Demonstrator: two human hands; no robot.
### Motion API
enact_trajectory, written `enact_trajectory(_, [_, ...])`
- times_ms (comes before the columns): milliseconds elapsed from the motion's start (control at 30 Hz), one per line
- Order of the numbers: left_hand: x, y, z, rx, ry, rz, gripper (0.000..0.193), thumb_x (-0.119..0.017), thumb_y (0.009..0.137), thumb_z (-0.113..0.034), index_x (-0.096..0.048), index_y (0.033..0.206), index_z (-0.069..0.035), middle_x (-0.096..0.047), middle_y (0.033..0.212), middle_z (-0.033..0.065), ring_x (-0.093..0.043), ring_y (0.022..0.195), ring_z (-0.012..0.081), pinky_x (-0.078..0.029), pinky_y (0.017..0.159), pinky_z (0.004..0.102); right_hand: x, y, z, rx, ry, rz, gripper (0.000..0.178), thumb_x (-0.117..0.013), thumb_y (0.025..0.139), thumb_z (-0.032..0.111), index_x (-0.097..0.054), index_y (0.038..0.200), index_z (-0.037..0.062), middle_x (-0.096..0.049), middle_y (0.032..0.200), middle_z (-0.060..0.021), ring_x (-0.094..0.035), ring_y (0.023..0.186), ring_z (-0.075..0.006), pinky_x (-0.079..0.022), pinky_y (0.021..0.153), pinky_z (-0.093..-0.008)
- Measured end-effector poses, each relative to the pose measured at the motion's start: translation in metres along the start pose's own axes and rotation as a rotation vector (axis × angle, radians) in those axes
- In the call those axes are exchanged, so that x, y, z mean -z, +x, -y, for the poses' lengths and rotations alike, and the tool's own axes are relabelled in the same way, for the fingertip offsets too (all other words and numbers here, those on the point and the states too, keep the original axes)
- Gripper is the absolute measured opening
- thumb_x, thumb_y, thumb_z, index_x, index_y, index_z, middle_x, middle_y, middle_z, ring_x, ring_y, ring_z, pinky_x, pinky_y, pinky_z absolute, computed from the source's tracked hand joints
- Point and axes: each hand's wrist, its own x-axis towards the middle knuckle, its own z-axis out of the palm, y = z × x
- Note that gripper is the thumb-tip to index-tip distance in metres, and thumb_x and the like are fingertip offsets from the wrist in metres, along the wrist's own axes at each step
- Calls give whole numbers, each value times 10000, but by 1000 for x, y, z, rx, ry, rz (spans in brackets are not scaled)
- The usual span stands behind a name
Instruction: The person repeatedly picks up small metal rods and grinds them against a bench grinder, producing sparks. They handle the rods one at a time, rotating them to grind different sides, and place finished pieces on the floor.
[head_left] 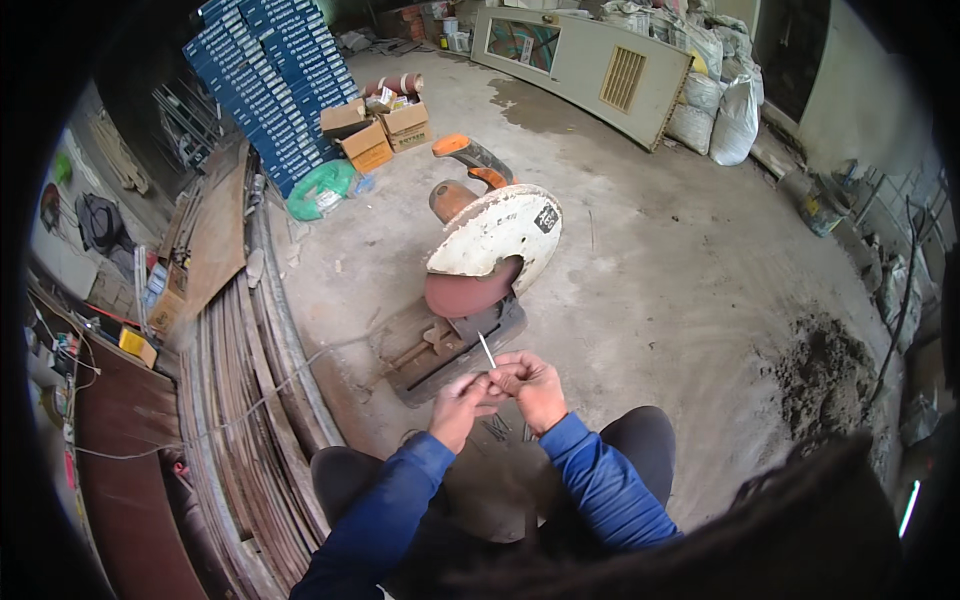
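Observation:
In front of my body, my left hand (pixel 460 408) and my right hand (pixel 535 390) meet with fingers closed together. Between their fingertips they pinch a thin pale metal rod (pixel 486 350), which sticks up and points toward the saw; its lower end is hidden by my fingers. Just beyond stands a chop saw with a worn white blade guard (pixel 510 235), a reddish abrasive disc (pixel 465 293) and an orange-and-black handle (pixel 470 157). Its dark metal base (pixel 425 350) rests on the concrete floor. Several thin metal pieces (pixel 496 430) lie below my hands.
Long metal bars (pixel 240 400) run along the left, crossed by a grey cable (pixel 270 397). Stacked blue boxes (pixel 270 90), open cartons (pixel 368 145) and a green bag (pixel 320 190) stand far left. A door panel (pixel 580 70), white sacks (pixel 735 120) and a dark dirt pile (pixel 825 375) lie right.

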Motion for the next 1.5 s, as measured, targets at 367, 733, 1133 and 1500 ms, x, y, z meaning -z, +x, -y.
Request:
enact_trajectory(367, [-9, -5, -33, -268, -335, -118, 260, -543, 998, -104, -607, 1185, 64, -655, 1112, 130, -643, 991, 185, -539, 862, 328, -12, 0, 27, 107, 150, 195, 151, -576, 982, 51, -614, 1107, -24, -711, 972, -99, -666, 822, -141, -528, 730, -270])
enact_trajectory(733, [-8, -7, -44, -266, -293, -102, 265, -521, 992, -125, -612, 1177, 42, -663, 1105, 121, -636, 1004, 174, -518, 884, 333, -12, 2, 35, 109, 182, 232, 143, -550, 1000, 69, -596, 1103, -19, -706, 999, -123, -677, 841, -170, -535, 753, -292])
enact_trajectory(1133, [-23, 32, 0, -79, -165, -211, 227, -621, 973, -189, -659, 1080, 7, -682, 982, 71, -641, 855, 133, -513, 721, 281, 6, 9, 26, 230, -818, -96, 193, -710, 858, 119, -661, 1004, 2, -713, 788, -148, -703, 714, -241, -545, 645, -338])
enact_trajectory(1500, [-13, 94, 291, 518, 415, -383, 181, -746, 789, -191, -741, 798, -11, -709, 736, 117, -682, 674, 183, -529, 639, 337, 41, -6, 94, 248, -864, -410, 209, -734, 861, 142, -678, 988, -14, -697, 795, -100, -675, 734, -130, -529, 646, -281])
